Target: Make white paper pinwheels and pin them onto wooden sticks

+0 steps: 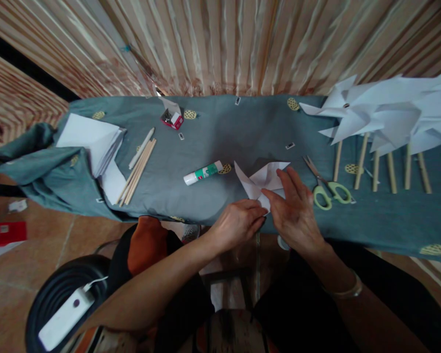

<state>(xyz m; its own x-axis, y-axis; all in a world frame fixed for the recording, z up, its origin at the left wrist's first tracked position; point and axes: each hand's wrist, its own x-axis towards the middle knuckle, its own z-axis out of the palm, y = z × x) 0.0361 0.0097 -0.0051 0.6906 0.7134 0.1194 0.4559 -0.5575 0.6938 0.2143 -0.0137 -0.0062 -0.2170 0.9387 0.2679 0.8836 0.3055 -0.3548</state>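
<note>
A white paper pinwheel [255, 186] with folded blades lies between my hands near the table's front edge. My left hand [240, 219] is closed, pinching the paper at its near corner. My right hand [293, 208] has its fingers stretched out, with the thumb and fingertips touching the right blade. To the left rests a glue stick [203, 173] with a green label and its cap on. Green-handled scissors [327, 186] lie to the right of my right hand, blades partly apart.
Finished pinwheels [375, 115] on wooden sticks lie overlapped at the right. At the left are stacked white paper [90, 135], several wooden sticks [138, 174] and a white pen-like tool [142, 148]. A small open red box [172, 119] stands near the back edge of the cloth-covered table [257, 117].
</note>
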